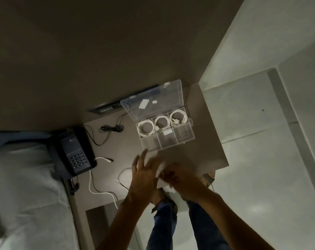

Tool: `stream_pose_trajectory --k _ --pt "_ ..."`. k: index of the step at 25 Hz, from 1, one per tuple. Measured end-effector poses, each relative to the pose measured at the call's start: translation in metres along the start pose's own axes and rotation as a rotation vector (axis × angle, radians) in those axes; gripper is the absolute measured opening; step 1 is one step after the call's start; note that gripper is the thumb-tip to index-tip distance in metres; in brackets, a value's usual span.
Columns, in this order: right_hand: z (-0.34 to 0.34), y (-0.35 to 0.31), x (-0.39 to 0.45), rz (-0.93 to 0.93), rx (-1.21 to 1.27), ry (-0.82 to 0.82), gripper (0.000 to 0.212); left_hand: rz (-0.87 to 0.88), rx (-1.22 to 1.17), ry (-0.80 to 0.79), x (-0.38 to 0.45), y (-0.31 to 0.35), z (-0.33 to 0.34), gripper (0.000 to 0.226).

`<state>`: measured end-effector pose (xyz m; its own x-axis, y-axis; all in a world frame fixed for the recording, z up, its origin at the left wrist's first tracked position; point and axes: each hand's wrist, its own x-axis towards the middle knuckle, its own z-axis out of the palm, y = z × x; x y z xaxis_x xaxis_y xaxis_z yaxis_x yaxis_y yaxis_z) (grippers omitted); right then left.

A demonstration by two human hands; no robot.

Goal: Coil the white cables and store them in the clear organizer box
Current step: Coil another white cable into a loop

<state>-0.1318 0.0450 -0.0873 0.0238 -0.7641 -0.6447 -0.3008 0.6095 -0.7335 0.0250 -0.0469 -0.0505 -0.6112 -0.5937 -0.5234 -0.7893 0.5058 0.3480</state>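
Note:
The clear organizer box (178,140) stands open on the small table, lid (153,100) tilted back. Three coiled white cables (161,123) fill its three far compartments; the near compartments look mostly bare. A loose white cable (91,184) trails over the table's left side, and a white loop (123,175) lies left of my left hand. My left hand (143,170) is blurred, fingers spread, just in front of the box. My right hand (178,177) is curled beside it over something white and blurred, apparently cable.
A black desk phone (75,152) sits at the table's left edge beside a bed (23,186). A bundled black cord (111,128) lies behind it near the wall. Floor tiles are to the right; my legs are below the table edge (225,165).

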Motion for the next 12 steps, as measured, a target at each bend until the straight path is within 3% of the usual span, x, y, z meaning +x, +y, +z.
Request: stream_pose_trajectory --k 3,5,6,9,10,12 --pt "-0.034 -0.050 -0.067 0.022 0.133 -0.176 0.009 -0.069 -0.418 -0.082 -0.040 0.005 -0.047 0.030" --pt "-0.054 -0.110 -0.113 0.089 0.376 -0.307 0.002 -0.149 -0.675 -0.078 -0.070 0.020 -0.103 0.029" --pt "-0.063 -0.141 -0.140 0.132 0.547 -0.393 0.011 -0.111 -0.709 -0.043 -0.089 0.032 -0.132 0.031" --pt "-0.081 -0.234 -0.220 0.224 1.178 -0.771 0.024 0.096 -0.541 0.065 -0.150 0.071 -0.209 0.026" --pt "-0.086 -0.260 -0.240 0.218 1.403 -0.817 0.022 0.168 -0.433 0.066 -0.166 0.083 -0.225 0.027" --pt "-0.098 -0.302 -0.261 0.065 1.604 -0.580 0.029 0.189 -0.293 0.079 -0.194 0.104 -0.247 0.029"
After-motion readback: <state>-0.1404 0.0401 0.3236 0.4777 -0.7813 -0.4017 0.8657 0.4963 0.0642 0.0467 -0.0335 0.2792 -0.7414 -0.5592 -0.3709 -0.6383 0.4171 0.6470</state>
